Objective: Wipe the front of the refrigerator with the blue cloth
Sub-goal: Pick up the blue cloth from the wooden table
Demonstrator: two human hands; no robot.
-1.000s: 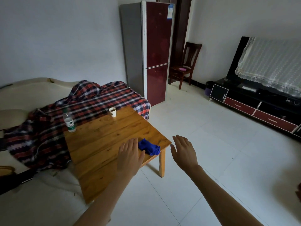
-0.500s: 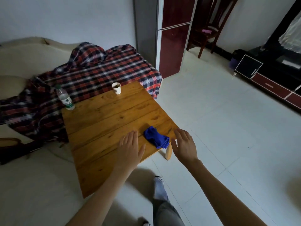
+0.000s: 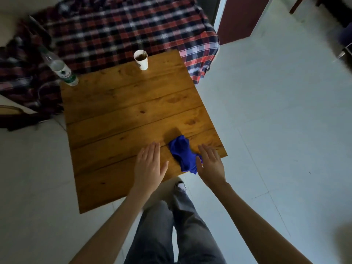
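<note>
Nearest the camera are the person's legs in grey trousers (image 3: 171, 231) and one shoe (image 3: 180, 186) on the pale tiled floor (image 3: 276, 130), between the two bare forearms. Both hands reach forward, palms down, over the near edge of the wooden worktop (image 3: 122, 115). The left hand (image 3: 150, 166) is flat with fingers straight and together, thumb out to the side, its grip apart and empty. The right hand (image 3: 210, 164) is likewise spread, grip apart, nothing clamped; its thumb side meets the edge of the blue cloth (image 3: 183, 154), though real contact cannot be told.

The cloth lies crumpled on the worktop between the two hands, closer to the right one, close to the worktop's near right corner. Well beyond the left hand, at the far edge, stands a white paper cup (image 3: 141, 59), and at the far left corner a plastic water bottle (image 3: 62, 70). Behind the worktop spreads a red and blue plaid blanket (image 3: 118, 29). Far beyond the right hand, at the top, is the dark red lower front of the refrigerator (image 3: 241, 18).
</note>
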